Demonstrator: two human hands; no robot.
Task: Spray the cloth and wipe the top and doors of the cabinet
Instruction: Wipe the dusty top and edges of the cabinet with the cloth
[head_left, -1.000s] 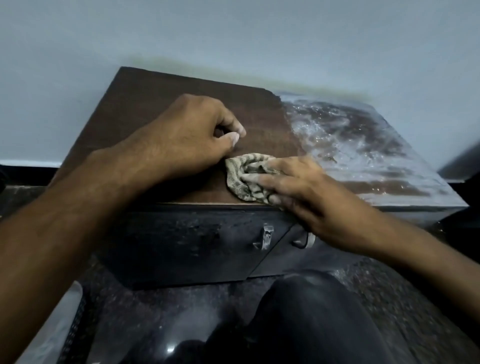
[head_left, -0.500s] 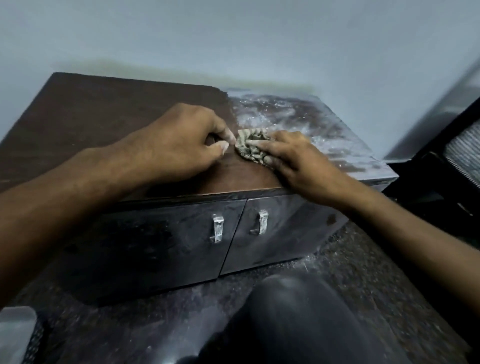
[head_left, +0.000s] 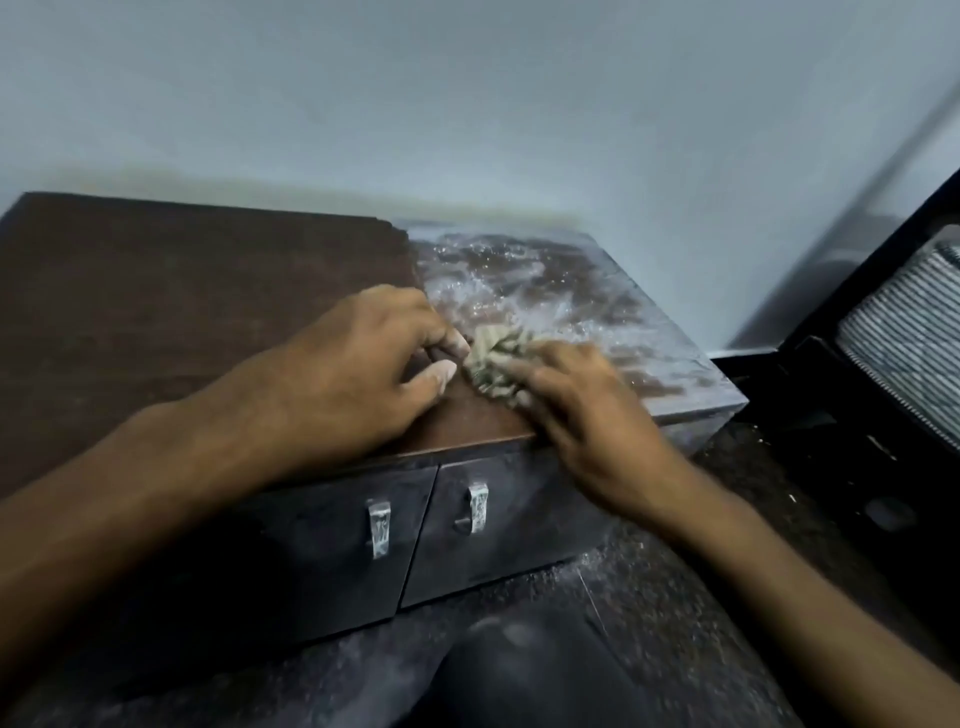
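A low dark cabinet (head_left: 182, 312) stands against the wall. The left of its top is clean brown, the right part (head_left: 571, 291) is covered in pale dust. A crumpled beige patterned cloth (head_left: 496, 356) lies on the top at the edge of the dust. My right hand (head_left: 587, 415) presses flat on the cloth. My left hand (head_left: 363, 374) rests curled on the top, its fingertips pinching the cloth's left edge. Two dark doors (head_left: 322, 561) with metal handles (head_left: 378, 527) face me below the hands.
A pale wall rises behind the cabinet. A black frame with a ribbed grey panel (head_left: 904, 332) stands to the right, close to the cabinet's right end. My dark-clad knee (head_left: 519, 670) is in front of the doors on a speckled dark floor.
Both hands and the cloth have moved from the front edge back and to the right, up to the dusty area. My view has swung right, showing the black frame.
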